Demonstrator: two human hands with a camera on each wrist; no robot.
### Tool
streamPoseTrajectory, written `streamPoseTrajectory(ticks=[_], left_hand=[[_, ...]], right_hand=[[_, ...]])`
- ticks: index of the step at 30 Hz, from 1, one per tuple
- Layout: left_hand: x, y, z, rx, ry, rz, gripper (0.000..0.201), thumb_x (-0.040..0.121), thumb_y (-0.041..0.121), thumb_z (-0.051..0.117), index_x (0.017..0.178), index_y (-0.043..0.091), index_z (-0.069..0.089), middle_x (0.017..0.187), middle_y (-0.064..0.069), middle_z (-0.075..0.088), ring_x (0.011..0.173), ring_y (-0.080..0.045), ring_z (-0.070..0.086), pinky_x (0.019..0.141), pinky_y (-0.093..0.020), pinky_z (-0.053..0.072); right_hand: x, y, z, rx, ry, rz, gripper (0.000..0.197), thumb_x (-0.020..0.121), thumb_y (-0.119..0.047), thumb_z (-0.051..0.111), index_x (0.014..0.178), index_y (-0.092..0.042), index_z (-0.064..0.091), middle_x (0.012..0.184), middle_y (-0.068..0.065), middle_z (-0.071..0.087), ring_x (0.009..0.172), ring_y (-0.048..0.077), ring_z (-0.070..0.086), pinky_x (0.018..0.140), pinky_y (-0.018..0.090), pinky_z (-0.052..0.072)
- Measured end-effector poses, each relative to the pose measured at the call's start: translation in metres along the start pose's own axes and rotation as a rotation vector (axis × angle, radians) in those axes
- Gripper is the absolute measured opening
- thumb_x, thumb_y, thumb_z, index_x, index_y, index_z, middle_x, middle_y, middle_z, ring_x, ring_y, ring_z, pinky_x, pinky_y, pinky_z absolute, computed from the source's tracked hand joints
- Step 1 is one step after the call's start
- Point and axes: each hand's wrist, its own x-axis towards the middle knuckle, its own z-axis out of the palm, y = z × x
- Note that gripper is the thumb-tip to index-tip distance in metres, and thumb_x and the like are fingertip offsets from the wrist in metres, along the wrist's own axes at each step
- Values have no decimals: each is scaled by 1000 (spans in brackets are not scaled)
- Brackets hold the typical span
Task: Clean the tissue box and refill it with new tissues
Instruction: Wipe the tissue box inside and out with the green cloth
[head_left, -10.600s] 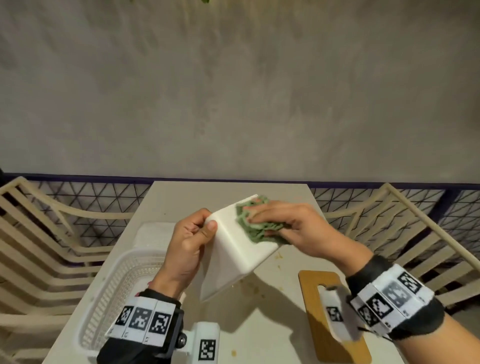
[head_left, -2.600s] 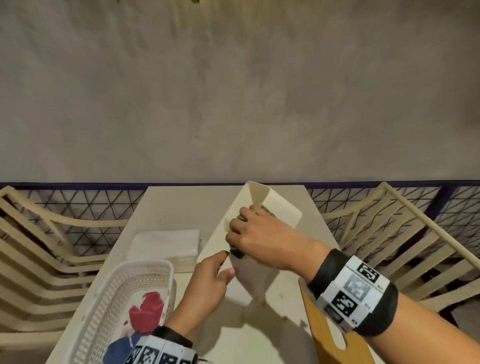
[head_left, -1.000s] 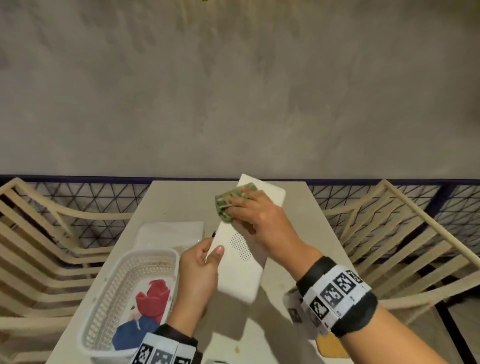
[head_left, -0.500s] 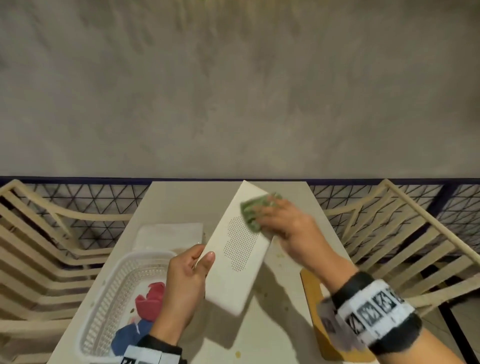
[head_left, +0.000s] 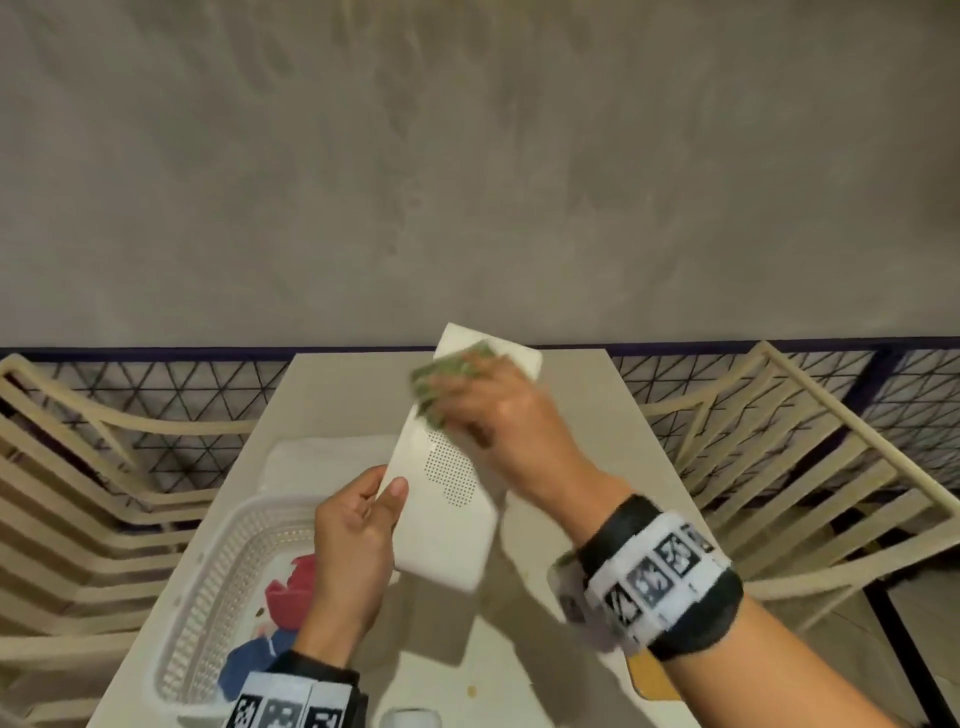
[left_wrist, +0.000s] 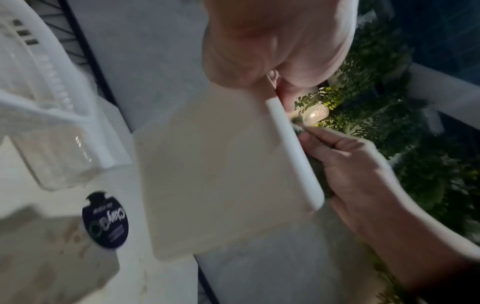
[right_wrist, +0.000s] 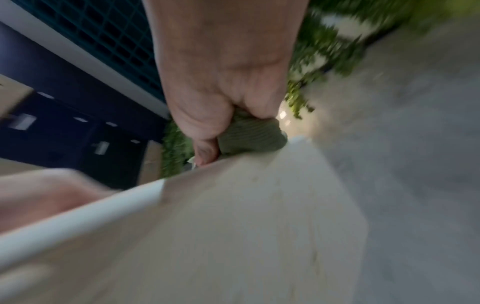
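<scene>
A white tissue box (head_left: 452, 499) with a patch of small holes on its face is held tilted above the table. My left hand (head_left: 358, 540) grips its near left edge, thumb on the face; the same box (left_wrist: 221, 174) fills the left wrist view. My right hand (head_left: 498, 415) presses a crumpled green cloth (head_left: 441, 379) against the box's far end. In the right wrist view the cloth (right_wrist: 249, 133) is bunched under my fingers on the box (right_wrist: 233, 226). A white pack of new tissues (head_left: 322, 462) lies on the table behind the basket.
A white plastic basket (head_left: 208, 597) with red and blue cloths stands at the table's left. A wooden lid (head_left: 649, 680) lies under my right forearm. Slatted cream chairs (head_left: 831, 467) flank the table (head_left: 597, 431), and a grey wall rises behind.
My right hand has swept the green cloth from the box's right side to its far left corner. The box has tilted a little in my left hand.
</scene>
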Motion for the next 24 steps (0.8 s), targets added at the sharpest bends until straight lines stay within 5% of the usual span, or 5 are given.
streamPoseTrajectory(ticks=[8,12,16,21,24], left_hand=[[-3,2,-2,79,-96,64,19,90,7,55,88,17,71,81,-3,76,74,-18,68,65,-35,51],[4,5,-8,27,-110,100,13,79,26,62,82,18,72,73,-2,74,67,-15,63,58,-26,48],[1,4,-7,49,-160,96,19,79,24,56,87,17,73,79,-4,76,71,-15,66,60,-25,49],[6,6,-10,-5,-138,113,20,79,22,56,85,27,75,78,-2,75,71,-18,65,62,-27,50],[4,5,-11,16,-153,105,21,79,24,56,86,28,75,81,-2,76,72,-16,68,60,-26,51]], right_hand=[[-3,20,-17,-102,23,150,27,79,-29,60,92,-11,75,103,5,73,102,30,63,93,41,49],[-22,-17,3,101,-220,-78,26,86,-15,50,96,-7,74,113,9,69,114,30,56,99,39,39],[-6,22,-24,76,-16,201,22,80,-14,62,96,-5,74,109,11,70,110,27,59,94,46,47],[-25,-18,-1,128,-204,-48,31,87,-27,51,96,-8,74,113,8,69,115,28,56,101,40,40],[-10,18,-19,50,-61,211,26,78,-20,63,99,-9,73,112,8,69,112,29,59,93,49,48]])
